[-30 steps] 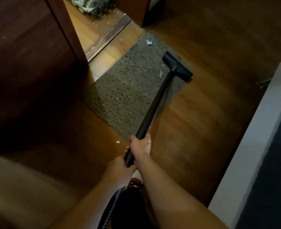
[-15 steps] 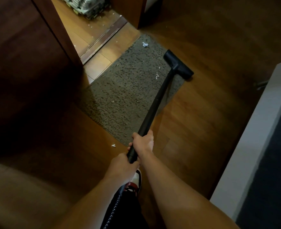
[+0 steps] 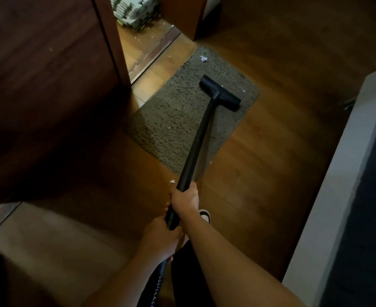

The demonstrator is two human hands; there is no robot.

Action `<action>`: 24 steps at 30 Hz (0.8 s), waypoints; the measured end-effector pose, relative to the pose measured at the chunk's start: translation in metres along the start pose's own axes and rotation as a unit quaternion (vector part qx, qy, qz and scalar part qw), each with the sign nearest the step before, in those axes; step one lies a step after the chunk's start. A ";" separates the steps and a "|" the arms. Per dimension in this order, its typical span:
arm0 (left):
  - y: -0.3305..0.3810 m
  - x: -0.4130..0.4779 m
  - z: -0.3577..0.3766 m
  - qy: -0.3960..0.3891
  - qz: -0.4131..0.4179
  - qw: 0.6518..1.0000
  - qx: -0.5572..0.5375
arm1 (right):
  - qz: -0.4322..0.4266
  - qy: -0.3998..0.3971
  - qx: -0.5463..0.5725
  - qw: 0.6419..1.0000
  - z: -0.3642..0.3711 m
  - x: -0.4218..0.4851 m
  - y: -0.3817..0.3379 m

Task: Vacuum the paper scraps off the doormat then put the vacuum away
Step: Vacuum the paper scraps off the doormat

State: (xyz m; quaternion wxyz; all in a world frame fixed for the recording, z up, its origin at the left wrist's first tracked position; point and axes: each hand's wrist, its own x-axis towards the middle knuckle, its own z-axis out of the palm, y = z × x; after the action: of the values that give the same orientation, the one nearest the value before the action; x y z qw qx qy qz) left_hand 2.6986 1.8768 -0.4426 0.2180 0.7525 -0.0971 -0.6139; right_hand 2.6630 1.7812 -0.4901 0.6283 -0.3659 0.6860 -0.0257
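- The right hand (image 3: 186, 199) is clenched around the long black vacuum wand (image 3: 196, 147), fingers curled round the tube, and its forearm runs off toward 5 o'clock
- The left hand (image 3: 160, 238) sits just below it, toward 7 o'clock, and grasps the wand's lower end, where the ribbed black hose (image 3: 158, 282) drops to the bottom edge of the view
- From the hands the wand slants up toward 1 o'clock to the wide black floor nozzle (image 3: 220, 93)
- The nozzle rests on the grey-brown shaggy rectangular doormat (image 3: 178, 111), in the mat's far half, near its 3 o'clock edge
- A crumpled white paper scrap (image 3: 203, 59) lies at the mat's 12 o'clock end, apart from the nozzle
- Tiny white flecks (image 3: 168, 127) are scattered over the pile
- A small white scrap (image 3: 172, 181) lies off the mat on the brown wooden floor (image 3: 271, 151), just at 11 o'clock of the right hand
- The white toe of a shoe (image 3: 204, 214) shows beside the right wrist, at 4 o'clock
- A dark wooden door (image 3: 49, 74) fills the view from 9 to 11 o'clock
- Past the door, at 12 o'clock, are a threshold strip (image 3: 154, 56) and a stack of pale tiles (image 3: 136, 12)
- A pale ledge (image 3: 337, 173) runs along the 3 to 5 o'clock side
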 end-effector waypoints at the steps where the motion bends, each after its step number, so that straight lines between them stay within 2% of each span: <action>1: -0.010 -0.006 -0.005 0.000 0.005 1.000 0.007 | 0.001 -0.003 0.005 1.000 0.007 -0.008 0.007; 7: -0.056 -0.039 -0.030 -0.014 -0.007 1.000 -0.008 | -0.002 -0.014 0.005 1.000 0.038 -0.052 0.040; 13: -0.072 -0.061 -0.042 -0.001 0.003 1.000 0.005 | -0.009 -0.024 -0.014 1.000 0.051 -0.081 0.049; 18: -0.061 -0.052 -0.043 0.009 -0.019 0.999 -0.027 | -0.017 -0.037 -0.037 0.998 0.056 -0.071 0.033; 24: -0.013 -0.017 -0.041 0.025 -0.025 0.998 -0.061 | -0.036 -0.050 -0.048 0.997 0.046 -0.027 -0.012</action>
State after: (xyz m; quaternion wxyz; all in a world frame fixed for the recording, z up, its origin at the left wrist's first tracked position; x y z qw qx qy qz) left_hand 2.7325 1.9039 -0.4269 0.2500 0.7553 -0.0349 -0.6048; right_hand 2.7075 1.8066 -0.4711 0.6424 -0.4211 0.6402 0.0034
